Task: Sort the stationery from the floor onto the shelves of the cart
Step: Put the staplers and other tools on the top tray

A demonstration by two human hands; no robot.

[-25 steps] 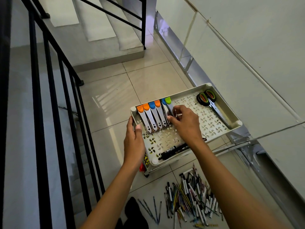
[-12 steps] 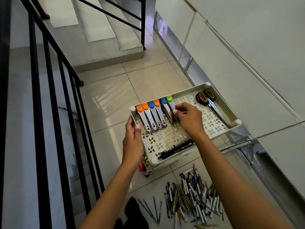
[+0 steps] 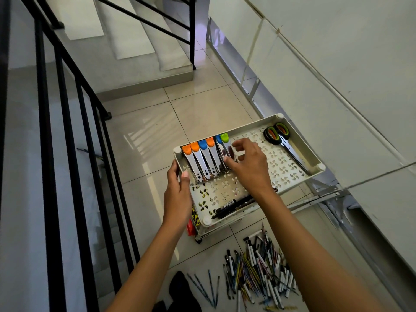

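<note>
A left hand (image 3: 177, 194) grips the cart's top tray (image 3: 299, 140). The right hand (image 3: 249, 167), fingers loosely spread, touches the green-capped stapler (image 3: 225, 145)

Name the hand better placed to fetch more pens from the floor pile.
Probably the right hand: the pile of mixed pens and markers lies under the right forearm, while the left hand grips the cream perforated cart tray at its rim.
</note>
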